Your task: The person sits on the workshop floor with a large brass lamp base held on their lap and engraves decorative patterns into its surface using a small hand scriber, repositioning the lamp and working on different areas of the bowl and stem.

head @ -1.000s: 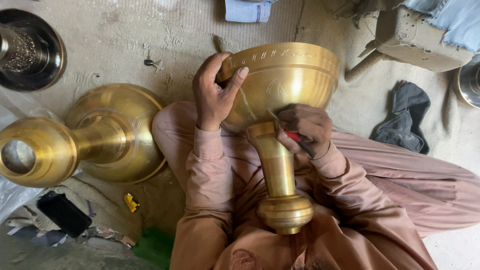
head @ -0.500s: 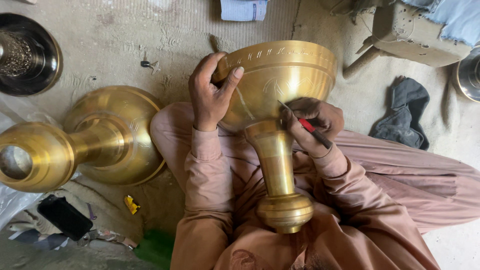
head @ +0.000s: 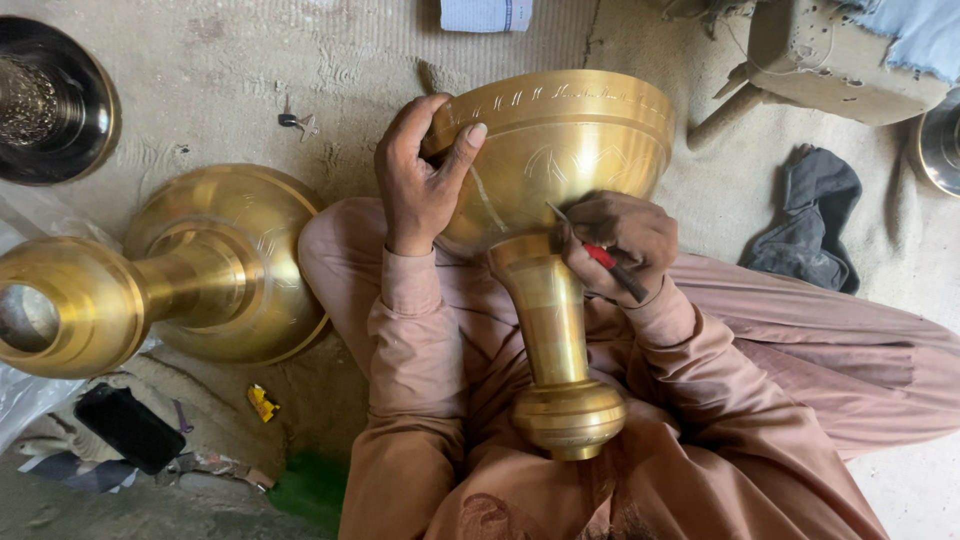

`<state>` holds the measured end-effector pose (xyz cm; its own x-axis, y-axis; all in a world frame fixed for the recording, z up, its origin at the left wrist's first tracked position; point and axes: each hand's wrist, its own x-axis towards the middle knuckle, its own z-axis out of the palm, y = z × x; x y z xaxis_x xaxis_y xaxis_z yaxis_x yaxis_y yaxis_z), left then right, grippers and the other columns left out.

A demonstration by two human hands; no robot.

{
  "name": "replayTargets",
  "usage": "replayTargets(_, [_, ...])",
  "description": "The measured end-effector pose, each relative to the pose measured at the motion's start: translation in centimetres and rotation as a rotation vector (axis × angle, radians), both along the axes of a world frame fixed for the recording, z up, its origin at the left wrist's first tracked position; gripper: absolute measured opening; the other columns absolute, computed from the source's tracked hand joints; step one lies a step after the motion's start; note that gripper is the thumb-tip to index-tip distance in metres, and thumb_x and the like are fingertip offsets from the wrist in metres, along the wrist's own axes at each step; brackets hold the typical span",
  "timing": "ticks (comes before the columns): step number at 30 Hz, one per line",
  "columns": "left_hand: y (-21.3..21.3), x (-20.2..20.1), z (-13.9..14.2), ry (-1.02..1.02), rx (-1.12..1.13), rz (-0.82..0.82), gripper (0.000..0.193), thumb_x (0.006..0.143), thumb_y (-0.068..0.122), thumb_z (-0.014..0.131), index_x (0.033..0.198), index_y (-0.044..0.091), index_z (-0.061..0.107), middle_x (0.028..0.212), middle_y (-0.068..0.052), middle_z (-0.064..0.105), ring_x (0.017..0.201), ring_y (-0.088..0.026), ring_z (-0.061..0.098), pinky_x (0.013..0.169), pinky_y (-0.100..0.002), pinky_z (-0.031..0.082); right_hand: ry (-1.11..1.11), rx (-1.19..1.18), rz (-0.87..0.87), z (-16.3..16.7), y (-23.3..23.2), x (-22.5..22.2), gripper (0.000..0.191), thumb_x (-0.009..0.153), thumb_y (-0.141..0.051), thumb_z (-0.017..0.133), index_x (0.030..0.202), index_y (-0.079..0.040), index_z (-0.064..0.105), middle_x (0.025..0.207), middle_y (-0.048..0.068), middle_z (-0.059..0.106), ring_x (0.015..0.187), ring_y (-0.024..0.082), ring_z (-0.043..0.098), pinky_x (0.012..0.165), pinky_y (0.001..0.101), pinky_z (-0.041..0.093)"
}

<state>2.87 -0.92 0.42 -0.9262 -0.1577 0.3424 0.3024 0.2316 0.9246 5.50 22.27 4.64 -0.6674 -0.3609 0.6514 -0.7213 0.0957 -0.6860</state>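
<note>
Dusty floor (head: 250, 70) underneath; left hand (head: 420, 180) grips the brass goblet (head: 560, 170) rim, right hand (head: 620, 240) pinches an engraving tool (head: 600, 255), mid-engraving; steady strokes seem needed.

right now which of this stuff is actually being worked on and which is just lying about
In use:
brass goblet vessel, steadied on the lap by the left hand
red-handled tool, gripped in the right hand

Lying about:
second brass vessel
dark cloth
black phone
dark metal bowl

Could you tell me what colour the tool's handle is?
Red, with a dark tip end, on the engraving tool; head view.
</note>
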Motion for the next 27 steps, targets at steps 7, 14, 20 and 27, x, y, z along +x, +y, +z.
replayTargets(7, [0.0, 0.1, 0.3, -0.005, 0.000, 0.004, 0.038, 0.104, 0.036, 0.074, 0.119, 0.002, 0.068, 0.105, -0.008, 0.072, 0.096, -0.017, 0.069, 0.086, -0.032, 0.057, 0.047, -0.013, 0.041, -0.3, 0.0, -0.3, 0.020, 0.086, 0.006, 0.073, 0.076, 0.001, 0.056, 0.077, 0.019, 0.068, 0.070, 0.028, 0.072, 0.064, 0.0358, 0.059])
replayTargets(14, [-0.1, 0.1, 0.1, -0.002, -0.019, 0.011, 0.038, 0.103, 0.037, 0.074, 0.118, 0.002, 0.068, 0.104, -0.007, 0.072, 0.094, -0.018, 0.069, 0.085, -0.032, 0.057, -0.011, -0.018, -0.049, -0.8, -0.1, 0.1, 0.022, 0.092, 0.007, 0.073, 0.080, 0.002, 0.056, 0.081, 0.020, 0.070, 0.073, 0.027, 0.074, 0.065, 0.0355, 0.060])
replayTargets(20, [-0.1, 0.0, -0.2, 0.011, 0.000, 0.003, 0.037, 0.104, 0.036, 0.074, 0.119, 0.002, 0.068, 0.105, -0.008, 0.071, 0.096, -0.018, 0.070, 0.085, -0.032, 0.058, 0.138, 0.068, 0.072, -0.2, -0.1, -0.7, 0.018, 0.082, 0.010, 0.073, 0.075, 0.002, 0.058, 0.076, 0.018, 0.068, 0.070, 0.029, 0.073, 0.061, 0.0349, 0.058])
replayTargets(27, [-0.1, 0.0, -0.1, 0.027, 0.001, 0.001, 0.040, 0.104, 0.037, 0.073, 0.121, 0.002, 0.067, 0.106, -0.008, 0.071, 0.097, -0.017, 0.070, 0.085, -0.033, 0.058, 0.093, -0.018, 0.105, -1.7, 0.5, -0.5, 0.010, 0.084, 0.008, 0.071, 0.084, 0.002, 0.063, 0.083, 0.016, 0.070, 0.075, 0.028, 0.075, 0.067, 0.0360, 0.063])
